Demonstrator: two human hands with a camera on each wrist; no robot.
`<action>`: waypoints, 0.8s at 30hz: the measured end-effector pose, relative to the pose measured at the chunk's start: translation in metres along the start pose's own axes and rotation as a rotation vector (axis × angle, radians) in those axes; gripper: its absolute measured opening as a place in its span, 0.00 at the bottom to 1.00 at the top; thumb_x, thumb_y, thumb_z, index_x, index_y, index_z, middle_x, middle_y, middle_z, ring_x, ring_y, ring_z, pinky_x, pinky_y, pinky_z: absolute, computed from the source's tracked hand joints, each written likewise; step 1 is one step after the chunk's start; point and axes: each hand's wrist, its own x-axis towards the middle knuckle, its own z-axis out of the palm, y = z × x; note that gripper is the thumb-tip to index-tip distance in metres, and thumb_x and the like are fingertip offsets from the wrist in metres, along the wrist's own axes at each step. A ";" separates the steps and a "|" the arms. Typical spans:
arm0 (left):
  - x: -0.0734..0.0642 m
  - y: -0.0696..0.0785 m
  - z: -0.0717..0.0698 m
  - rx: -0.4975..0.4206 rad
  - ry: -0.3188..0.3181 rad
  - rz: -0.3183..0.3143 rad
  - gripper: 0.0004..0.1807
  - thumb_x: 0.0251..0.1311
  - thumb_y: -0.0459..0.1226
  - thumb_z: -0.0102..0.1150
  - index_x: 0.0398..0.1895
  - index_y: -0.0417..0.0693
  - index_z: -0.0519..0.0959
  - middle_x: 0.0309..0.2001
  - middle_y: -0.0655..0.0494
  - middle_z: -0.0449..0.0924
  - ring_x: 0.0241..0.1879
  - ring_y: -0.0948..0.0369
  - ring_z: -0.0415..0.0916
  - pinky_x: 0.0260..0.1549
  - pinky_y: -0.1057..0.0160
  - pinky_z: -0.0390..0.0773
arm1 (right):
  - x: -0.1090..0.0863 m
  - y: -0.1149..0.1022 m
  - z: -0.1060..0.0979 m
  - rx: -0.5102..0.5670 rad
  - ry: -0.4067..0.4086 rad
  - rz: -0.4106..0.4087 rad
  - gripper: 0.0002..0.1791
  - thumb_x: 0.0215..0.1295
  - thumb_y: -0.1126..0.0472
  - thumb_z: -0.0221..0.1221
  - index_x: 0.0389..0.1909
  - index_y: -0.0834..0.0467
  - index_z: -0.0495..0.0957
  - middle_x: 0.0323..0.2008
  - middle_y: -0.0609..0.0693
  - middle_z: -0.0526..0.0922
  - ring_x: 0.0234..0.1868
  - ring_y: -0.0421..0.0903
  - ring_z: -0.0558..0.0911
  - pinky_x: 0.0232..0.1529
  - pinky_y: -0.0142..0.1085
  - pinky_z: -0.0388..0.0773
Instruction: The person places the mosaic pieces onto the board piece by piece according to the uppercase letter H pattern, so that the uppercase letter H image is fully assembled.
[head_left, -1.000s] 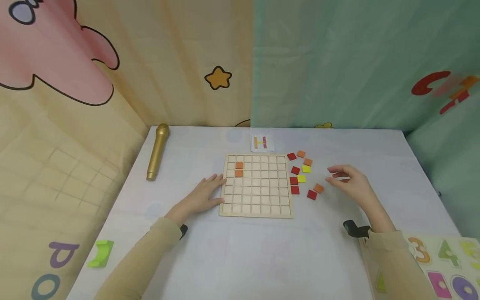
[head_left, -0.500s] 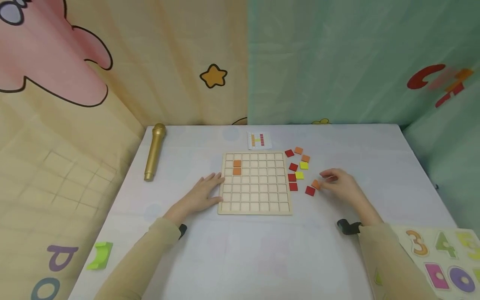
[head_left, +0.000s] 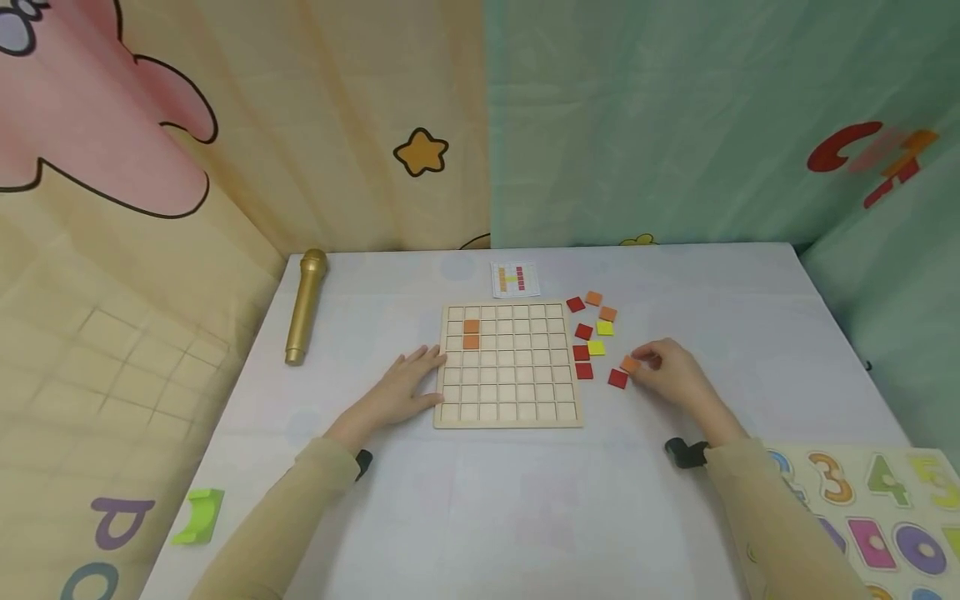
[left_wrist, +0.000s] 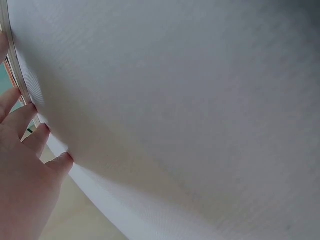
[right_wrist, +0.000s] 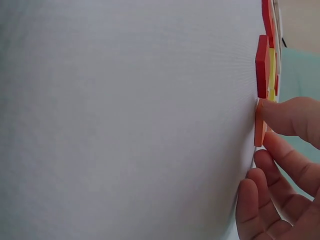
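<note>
A wooden grid board [head_left: 507, 388] lies on the table with two orange square tiles in its upper left cells. My left hand [head_left: 402, 393] rests at the board's left edge, fingers spread and fairly straight; the left wrist view shows its fingertips [left_wrist: 42, 131] touching down beside the edge. To the right of the board, my right hand [head_left: 672, 373] pinches an orange tile [right_wrist: 259, 126] between thumb and index finger, the tile still at table level. A red tile [head_left: 618, 378] lies just left of it. Other red, yellow [head_left: 596, 347] and orange tiles are scattered along the board's right side.
A small pattern card [head_left: 515, 280] lies behind the board. A gold microphone [head_left: 304, 310] is at the back left, a green curved block [head_left: 200, 516] at the front left. A number puzzle board [head_left: 870, 517] sits under the right forearm. Curtains stand behind the table.
My right hand has moved left and slightly down to the orange tile, and its thumb and index finger have closed on it. The left hand stays at the board's edge.
</note>
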 end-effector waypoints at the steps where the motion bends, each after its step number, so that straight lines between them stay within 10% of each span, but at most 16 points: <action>1: 0.000 0.000 0.000 0.001 -0.002 -0.001 0.40 0.65 0.47 0.61 0.76 0.45 0.58 0.79 0.47 0.48 0.78 0.46 0.42 0.76 0.40 0.41 | 0.000 0.000 0.001 -0.010 0.009 -0.003 0.20 0.64 0.61 0.61 0.54 0.67 0.77 0.49 0.65 0.75 0.46 0.58 0.73 0.49 0.50 0.76; 24: -0.001 0.001 0.000 0.006 0.000 -0.004 0.40 0.64 0.47 0.62 0.76 0.45 0.58 0.79 0.47 0.48 0.78 0.45 0.42 0.76 0.39 0.41 | 0.003 -0.023 -0.005 0.048 -0.032 0.064 0.25 0.64 0.52 0.63 0.56 0.64 0.76 0.52 0.63 0.78 0.52 0.59 0.74 0.52 0.50 0.81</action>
